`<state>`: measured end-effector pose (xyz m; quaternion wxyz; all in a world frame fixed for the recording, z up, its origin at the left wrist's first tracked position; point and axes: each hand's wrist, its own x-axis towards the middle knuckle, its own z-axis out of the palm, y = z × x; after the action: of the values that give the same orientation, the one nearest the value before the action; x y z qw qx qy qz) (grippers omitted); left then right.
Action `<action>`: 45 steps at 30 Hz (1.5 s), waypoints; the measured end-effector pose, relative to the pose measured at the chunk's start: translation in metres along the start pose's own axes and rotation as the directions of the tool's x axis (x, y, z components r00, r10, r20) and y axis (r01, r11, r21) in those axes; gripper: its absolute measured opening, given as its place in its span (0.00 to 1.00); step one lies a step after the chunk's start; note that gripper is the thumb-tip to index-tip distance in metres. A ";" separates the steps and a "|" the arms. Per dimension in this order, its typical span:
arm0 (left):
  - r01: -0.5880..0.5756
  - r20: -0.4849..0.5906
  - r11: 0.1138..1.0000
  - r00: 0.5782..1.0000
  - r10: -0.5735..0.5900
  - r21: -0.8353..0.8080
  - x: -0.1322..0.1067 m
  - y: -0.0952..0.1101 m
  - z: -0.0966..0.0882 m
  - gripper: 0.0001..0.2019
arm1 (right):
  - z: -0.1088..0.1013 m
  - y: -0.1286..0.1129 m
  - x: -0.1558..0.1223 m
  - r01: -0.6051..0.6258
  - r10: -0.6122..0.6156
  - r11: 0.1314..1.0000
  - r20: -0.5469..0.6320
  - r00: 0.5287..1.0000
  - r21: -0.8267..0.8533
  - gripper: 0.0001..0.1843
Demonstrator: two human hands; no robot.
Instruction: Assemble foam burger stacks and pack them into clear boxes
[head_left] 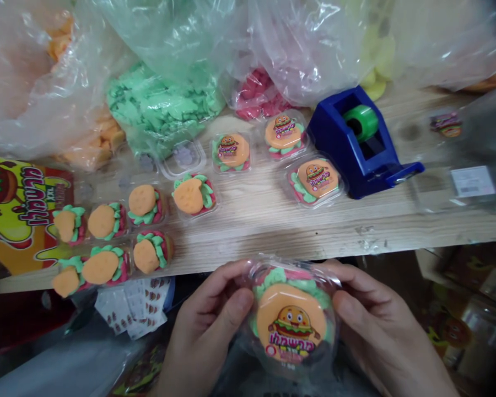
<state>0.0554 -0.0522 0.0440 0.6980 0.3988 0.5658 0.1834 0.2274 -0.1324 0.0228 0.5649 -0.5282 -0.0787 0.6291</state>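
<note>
Here the left hand (pixel 206 325) and right hand (pixel 384 325) pinch a round plastic tub (pixel 291 320) evenly from either side, just below the counter (pixel 273 234) edge.

Left hand (pixel 209 325), right hand (pixel 382 320), clasped burger-candy tub (pixel 291 322)

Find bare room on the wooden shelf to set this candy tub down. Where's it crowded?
Bare strip: front of the pale wooden shelf, below the clear plastic candy tubs. Smaller patch: right of the blue tape dispenser. Crowded: the orange-and-green candies at left, and the clear plastic bags along the back.
</note>
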 end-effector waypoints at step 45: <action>0.119 0.039 0.993 0.992 -0.118 -0.023 0.008 -0.070 -0.014 0.18 | -0.031 0.052 0.008 0.001 0.023 0.897 0.049 0.999 -0.443 0.12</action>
<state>0.0312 -0.0852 -0.0153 0.7230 0.3590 0.5731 0.1413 0.2197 -0.1603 -0.0316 0.4243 -0.6264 -0.2314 0.6116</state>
